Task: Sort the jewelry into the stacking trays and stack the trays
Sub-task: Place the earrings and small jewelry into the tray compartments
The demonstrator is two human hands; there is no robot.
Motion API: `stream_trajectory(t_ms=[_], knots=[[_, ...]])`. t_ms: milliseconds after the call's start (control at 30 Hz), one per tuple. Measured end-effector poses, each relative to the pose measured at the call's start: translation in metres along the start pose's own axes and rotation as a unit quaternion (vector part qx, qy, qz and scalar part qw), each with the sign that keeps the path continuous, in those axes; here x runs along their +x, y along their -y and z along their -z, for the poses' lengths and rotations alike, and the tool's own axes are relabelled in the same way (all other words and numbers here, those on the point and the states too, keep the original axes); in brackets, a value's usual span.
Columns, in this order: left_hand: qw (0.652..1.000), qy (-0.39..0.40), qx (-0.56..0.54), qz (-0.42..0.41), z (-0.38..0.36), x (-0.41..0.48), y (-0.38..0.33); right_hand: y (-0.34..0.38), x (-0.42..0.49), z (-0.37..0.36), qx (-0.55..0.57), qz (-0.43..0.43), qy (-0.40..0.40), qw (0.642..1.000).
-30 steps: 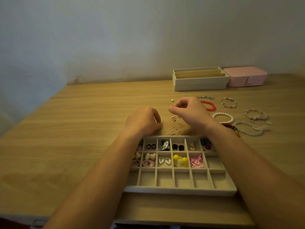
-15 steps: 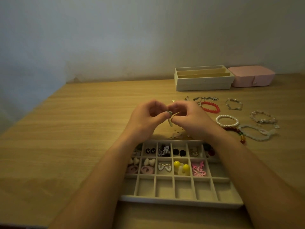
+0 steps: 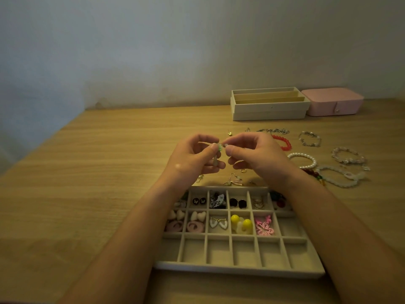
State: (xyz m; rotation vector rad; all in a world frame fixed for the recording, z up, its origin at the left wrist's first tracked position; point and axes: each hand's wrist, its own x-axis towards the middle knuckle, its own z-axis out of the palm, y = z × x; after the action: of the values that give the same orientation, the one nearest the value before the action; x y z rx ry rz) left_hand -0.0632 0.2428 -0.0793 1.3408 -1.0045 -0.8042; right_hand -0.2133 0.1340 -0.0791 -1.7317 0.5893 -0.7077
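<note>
Earring [image 3: 219, 147], small with a green bead, is held above the table just behind the compartment tray [image 3: 238, 271]. It is pinched between thumb and forefinger of both the left hand [image 3: 192, 160] and the right hand [image 3: 256, 157]. The fingers seem to be pairing or untangling it. A tug could flick the tiny piece free, and it could land among the loose earrings [image 3: 234, 179] below or in a wrong compartment. The tray's back two rows hold butterfly studs [image 3: 199, 201], dark studs [image 3: 237, 203], rings [image 3: 258, 202], pink hoops [image 3: 195, 226], yellow ball earrings [image 3: 241, 223] and pink butterflies [image 3: 264, 227]. Farther off, slotted trays [image 3: 269, 113] sit stacked beside a closed pink box [image 3: 333, 102]; I cannot tell what their slots hold.
</note>
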Motion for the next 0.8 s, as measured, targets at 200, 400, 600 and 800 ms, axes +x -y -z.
stream_trajectory(t_ms=[200, 400, 600, 800], knots=[[0.999, -0.003, 0.041, -0.007, 0.0007, 0.0012, 0.0006, 0.0031, -0.0008, 0.0026, 0.079, -0.018, -0.021, 0.996], [0.996, 0.021, 0.089, -0.021, -0.0032, -0.0013, -0.0023, 0.0029, 0.0011, 0.0036, 0.114, -0.01, -0.054, 0.992], [0.992, 0.041, 0.111, -0.031, -0.0031, -0.0018, -0.0013, 0.0041, 0.0001, 0.0063, 0.154, -0.019, -0.074, 0.985], [0.996, 0.031, 0.079, -0.033, -0.005, -0.0068, -0.006, 0.0044, -0.0047, 0.0037, 0.077, -0.042, -0.011, 0.996]])
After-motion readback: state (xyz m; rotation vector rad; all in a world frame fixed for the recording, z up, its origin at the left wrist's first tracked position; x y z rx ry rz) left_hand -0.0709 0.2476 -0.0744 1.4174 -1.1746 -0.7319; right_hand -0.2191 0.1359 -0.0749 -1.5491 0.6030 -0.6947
